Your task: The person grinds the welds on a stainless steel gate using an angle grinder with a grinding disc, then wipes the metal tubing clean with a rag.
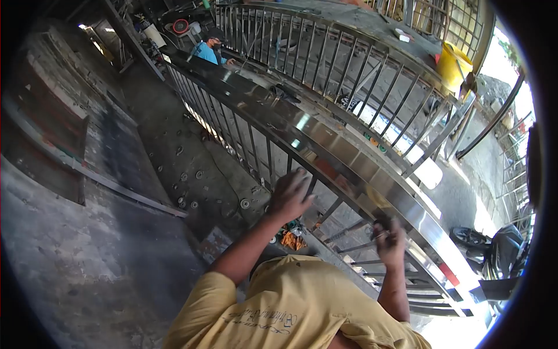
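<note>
A long shiny metal railing [334,145] with many upright bars crosses the view diagonally in front of me. My left hand [289,198] is at the railing's near side, beside its bars; its fingers are blurred by motion. Farther right, my right hand [389,237] is curled at the near edge of the flat top rail, its fingers around something dark that I cannot make out. An orange cloth [293,240] lies low between my arms, close to my shirt.
A second barred railing [349,43] stands beyond, with a yellow container [453,67] at its right end. A co-worker in blue [206,53] is at the far left end. Round discs [244,203] lie on the floor. A motorcycle [500,250] stands at the right.
</note>
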Tool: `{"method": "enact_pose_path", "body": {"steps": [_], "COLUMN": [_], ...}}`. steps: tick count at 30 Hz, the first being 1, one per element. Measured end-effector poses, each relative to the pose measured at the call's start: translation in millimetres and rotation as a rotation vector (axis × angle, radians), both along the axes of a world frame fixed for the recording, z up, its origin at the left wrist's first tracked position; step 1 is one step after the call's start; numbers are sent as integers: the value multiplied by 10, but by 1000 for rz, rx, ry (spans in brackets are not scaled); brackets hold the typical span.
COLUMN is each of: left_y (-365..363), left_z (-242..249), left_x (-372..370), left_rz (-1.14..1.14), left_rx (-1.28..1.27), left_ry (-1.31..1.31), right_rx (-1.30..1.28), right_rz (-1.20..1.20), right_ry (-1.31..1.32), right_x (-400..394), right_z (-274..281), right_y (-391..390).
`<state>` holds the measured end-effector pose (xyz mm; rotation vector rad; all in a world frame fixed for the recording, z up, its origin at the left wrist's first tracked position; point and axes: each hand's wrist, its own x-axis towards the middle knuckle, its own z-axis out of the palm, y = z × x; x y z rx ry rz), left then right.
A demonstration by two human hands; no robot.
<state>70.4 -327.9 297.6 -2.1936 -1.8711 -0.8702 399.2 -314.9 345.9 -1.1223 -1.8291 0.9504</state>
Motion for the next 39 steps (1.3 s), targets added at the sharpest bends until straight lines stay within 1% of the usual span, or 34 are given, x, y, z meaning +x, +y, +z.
{"method": "enact_pose_path", "body": {"steps": [2, 4, 5, 8, 9, 10, 11, 13, 14, 16, 18, 19, 20, 21, 22, 23, 25, 26, 27, 28, 29, 30, 31, 32, 33, 34, 35, 36, 37, 39], "left_y": [392, 666, 780, 1039, 1116, 1183, 1255, 1332, 1433, 1504, 1589, 1617, 1672, 1732, 1739, 1783, 1864, 1910, 1904, 1888, 1905, 1916, 1849, 1800, 1753, 1675, 1625, 1617, 1614, 1717], "left_z": [313, 390, 355, 275, 283, 283, 275, 451, 425, 541, 552, 647, 570, 502, 604, 600, 584, 612, 641, 653, 615, 560, 617, 702, 702, 677, 647, 629, 609, 502], "left_x": [252, 455, 479, 263, 120, -34, -242, -701, -910, -1331, -1681, -1799, -1935, -2048, -2103, -2156, -2193, -2189, -2132, -1989, -1906, -1770, -1551, -1373, -1157, -938, -795, -698, -570, -399], "left_rz": [-136, -244, -260, -291, -290, -295, -275, -233, -201, -151, -121, -107, -100, -108, -110, -97, -82, -71, -36, -28, -59, -86, -142, -176, -248, -307, -357, -397, -443, -523], "left_rx": [97, 50, 4, -113, -140, -172, -215, -299, -313, -294, -302, -329, -299, -263, -274, -270, -340, -367, -397, -419, -426, -436, -470, -506, -473, -441, -414, -390, -365, -296], "left_ry": [70, 123, 158, 234, 235, 238, 254, 299, 341, 325, 307, 350, 311, 317, 332, 340, 314, 306, 313, 318, 315, 310, 338, 374, 414, 453, 489, 500, 507, 524], "right_rx": [356, 463, 357, 258, 305, 295, 266, 204, 146, 59, 60, -102, -261, -294, -324, -314, -313, -320, -332, -396, -441, -408, -352, -352, -303, -324, -231, -182, -167, -125], "right_rz": [-158, -282, -334, -446, -488, -500, -494, -492, -500, -486, -452, -518, -591, -616, -635, -647, -652, -654, -652, -667, -658, -658, -652, -577, -557, -481, -496, -462, -403, -391], "right_ry": [-168, -482, -529, -857, -859, -934, -941, -986, -989, -982, -1068, -1038, -994, -1011, -1026, -1063, -1122, -1141, -1147, -1080, -1051, -1047, -974, -977, -944, -907, -894, -901, -858, -851], "right_x": [-142, -226, -234, -535, -500, -446, -438, -465, -454, -403, -320, -459, -675, -704, -703, -704, -727, -811, -1083, -1062, -1136, -1174, -1355, -1424, -1545, -1661, -1785, -1873, -1896, -1836], "right_z": [340, 358, 212, 215, 66, -30, -36, -15, -44, -113, -252, -55, 144, 150, 87, 23, -27, -4, 244, 159, 180, 75, 217, 235, 189, 235, 187, 208, 199, 164], "right_y": [254, 538, 655, 706, 767, 824, 842, 877, 923, 1012, 1119, 1129, 1152, 1193, 1233, 1266, 1313, 1312, 1225, 1287, 1283, 1320, 1255, 1294, 1337, 1370, 1388, 1373, 1375, 1311]}}
